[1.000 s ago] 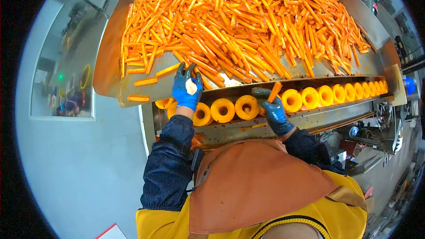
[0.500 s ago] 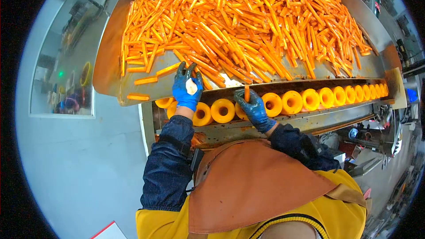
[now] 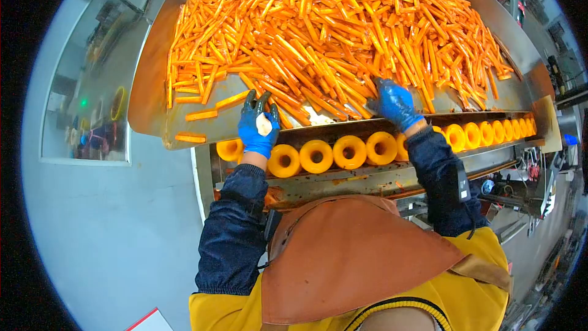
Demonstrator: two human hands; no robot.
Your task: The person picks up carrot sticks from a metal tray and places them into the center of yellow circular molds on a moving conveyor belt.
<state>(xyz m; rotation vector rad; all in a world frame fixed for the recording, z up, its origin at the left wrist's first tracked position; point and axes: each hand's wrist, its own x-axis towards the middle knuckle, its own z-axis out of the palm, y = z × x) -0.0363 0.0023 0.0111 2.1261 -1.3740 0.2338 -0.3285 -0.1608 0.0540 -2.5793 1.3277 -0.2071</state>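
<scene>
My left hand [image 3: 258, 125], in a blue glove with dark-stained fingertips and a pale patch on its back, rests by the front edge of the metal tray [image 3: 228, 90]. Its fingers are spread, near the end of an orange stick [image 3: 231, 99]. Gloved likewise, my right hand [image 3: 396, 103] reaches to the front of the heap of glossy orange sticks [image 3: 331, 37]. Its thumb and fingers are apart; no held stick shows. Below the tray runs a row of yellow ring-shaped cups [image 3: 316, 157] with dark central holes.
Along the cups' near side lies a stained metal rail [image 3: 343, 179]. Loose sticks [image 3: 190, 138] lie at the tray's left corner. A pale wall with a window [image 3: 86, 86] stands at left, and machinery [image 3: 520, 190] at right.
My right hand has moved up and right from above the cups to the heap, and the upright stick it held is gone from it. The cups have shifted along their row. My left hand has barely moved.
</scene>
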